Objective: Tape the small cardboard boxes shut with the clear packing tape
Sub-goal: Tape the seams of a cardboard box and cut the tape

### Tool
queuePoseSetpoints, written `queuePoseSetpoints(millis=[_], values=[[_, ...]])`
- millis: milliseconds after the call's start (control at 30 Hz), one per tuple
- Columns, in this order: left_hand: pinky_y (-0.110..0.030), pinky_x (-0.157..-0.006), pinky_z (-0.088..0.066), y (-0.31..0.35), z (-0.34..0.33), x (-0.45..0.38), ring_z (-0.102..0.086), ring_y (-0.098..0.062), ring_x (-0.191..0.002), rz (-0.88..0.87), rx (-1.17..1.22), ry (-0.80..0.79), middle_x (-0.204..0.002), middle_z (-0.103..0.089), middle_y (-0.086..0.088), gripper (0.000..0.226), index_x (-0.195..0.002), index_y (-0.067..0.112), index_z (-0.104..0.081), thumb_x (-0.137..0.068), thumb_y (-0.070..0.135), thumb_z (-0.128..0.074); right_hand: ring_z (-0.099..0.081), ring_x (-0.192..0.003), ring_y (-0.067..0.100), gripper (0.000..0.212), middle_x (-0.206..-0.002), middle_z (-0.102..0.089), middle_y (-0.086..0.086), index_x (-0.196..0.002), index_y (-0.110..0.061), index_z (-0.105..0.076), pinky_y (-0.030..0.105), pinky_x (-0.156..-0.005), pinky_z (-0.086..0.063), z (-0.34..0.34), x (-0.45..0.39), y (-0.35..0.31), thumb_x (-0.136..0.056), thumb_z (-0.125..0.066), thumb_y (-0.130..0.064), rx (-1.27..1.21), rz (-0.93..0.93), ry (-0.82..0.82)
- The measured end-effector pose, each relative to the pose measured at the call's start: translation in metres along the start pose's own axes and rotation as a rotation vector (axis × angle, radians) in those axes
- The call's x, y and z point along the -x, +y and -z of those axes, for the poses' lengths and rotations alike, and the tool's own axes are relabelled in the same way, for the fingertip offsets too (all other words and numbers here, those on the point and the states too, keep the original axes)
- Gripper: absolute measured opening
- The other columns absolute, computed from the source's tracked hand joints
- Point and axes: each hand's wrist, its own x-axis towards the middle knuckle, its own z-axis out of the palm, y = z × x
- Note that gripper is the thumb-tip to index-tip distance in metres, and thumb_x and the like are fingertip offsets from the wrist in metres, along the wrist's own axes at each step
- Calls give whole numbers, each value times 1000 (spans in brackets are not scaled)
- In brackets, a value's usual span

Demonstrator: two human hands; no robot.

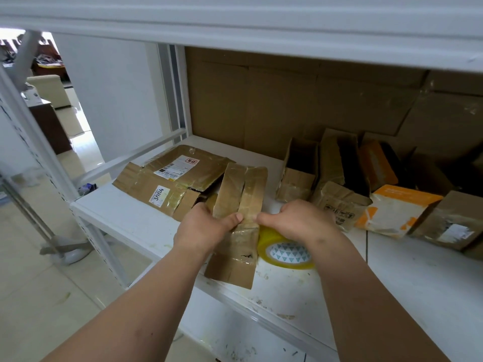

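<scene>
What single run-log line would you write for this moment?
stage: taping box | left hand: grips box | right hand: holds tape roll | surface: white shelf | other boxes: right, untouched

Soft daylight from blown-out doorway at left; dim shadowed rear of white metal shelf (146, 226); edges bent by wide-angle lens.

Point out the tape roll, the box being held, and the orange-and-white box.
tape roll (286, 253): head view, on its white patterned core.
held box (239, 194): head view, on its taped top flaps.
orange-and-white box (394, 210): head view, on its white front face.
</scene>
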Motion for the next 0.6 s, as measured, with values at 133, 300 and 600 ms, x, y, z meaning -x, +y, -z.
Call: queuePoseSetpoints(millis=[133,300,600], values=[[-41,-75,-54,-12,-3,12,-61,-23,-74,-58,138,49,-72,-60,-2,56,-85,10,-57,-71,60,-77,-54,-78,19,57,-82,-58,-2,-88,-24,-60,42,-95,-42,5,1,-4,-69,-52,-77,-20,-30,-8],[-49,-90,-54,-44,-6,14,-68,-30,-91,-130,413,-39,-89,-72,-12,49,-89,12,-75,-75,58,-72,-62,-94,24,76,-100,-64,2,-102,-21,-64,45,-94,-50,4,-1,6,-67,-54,-88,-138,22,-125],[-13,-81,-50,-53,-5,6,-69,-3,-96,-43,647,-52,-102,-76,7,17,-104,18,-77,-88,22,-72,-64,-95,20,73,-105,-66,1,-111,-21,-64,35,-83,-54,12,5,13,-67,-66,-79,-196,86,-192]])
